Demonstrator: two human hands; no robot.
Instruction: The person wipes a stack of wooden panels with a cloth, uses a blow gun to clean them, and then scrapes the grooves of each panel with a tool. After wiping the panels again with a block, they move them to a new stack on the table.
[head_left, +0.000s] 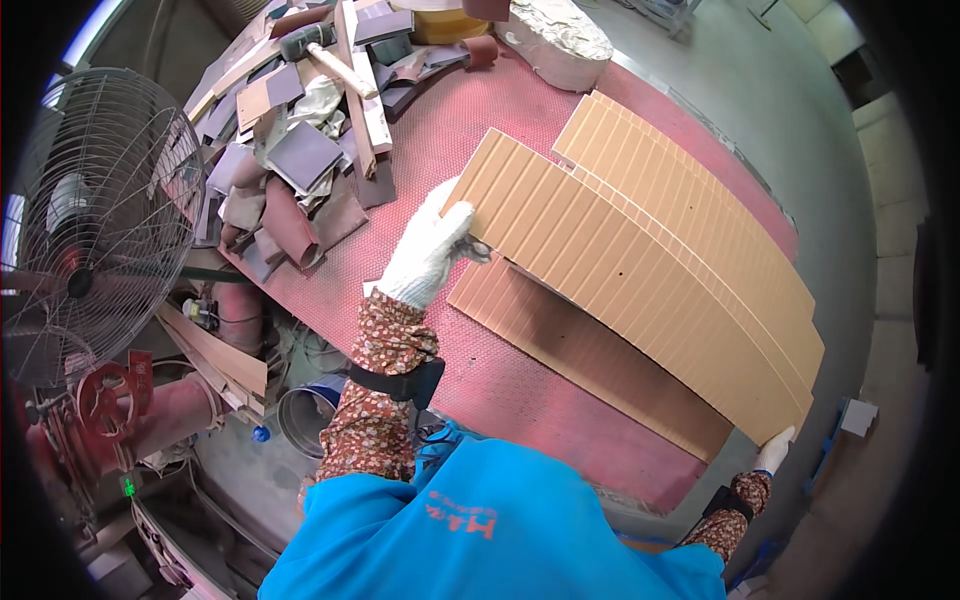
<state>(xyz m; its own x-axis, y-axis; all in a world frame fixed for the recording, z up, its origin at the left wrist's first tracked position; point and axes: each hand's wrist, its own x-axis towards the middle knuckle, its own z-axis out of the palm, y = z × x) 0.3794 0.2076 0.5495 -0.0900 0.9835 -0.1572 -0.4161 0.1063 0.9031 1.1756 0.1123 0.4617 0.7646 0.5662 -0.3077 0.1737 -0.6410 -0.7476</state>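
Note:
A long tan grooved panel (620, 260) is held up between my hands, tilted above the table. My left hand (432, 245), in a white glove, grips its left end with the thumb on the face and the fingers underneath. At the far right end, my gloved right hand (775, 450) is closed on the panel's lower corner; its fingers are partly hidden. Beneath the held panel lies another tan panel (600, 350), partly covered and shaded. Beyond it rests a further grooved panel (690, 185) or stack of them, overlapped by the held one.
The table has a red textured cover (440, 130). Sandpaper pieces (305, 160), wood strips and a mallet (342, 70) are heaped at the far left. A whitish rounded block (555, 45) stands at the back. A caged fan (95, 230) and red valve (110, 400) are left of the table.

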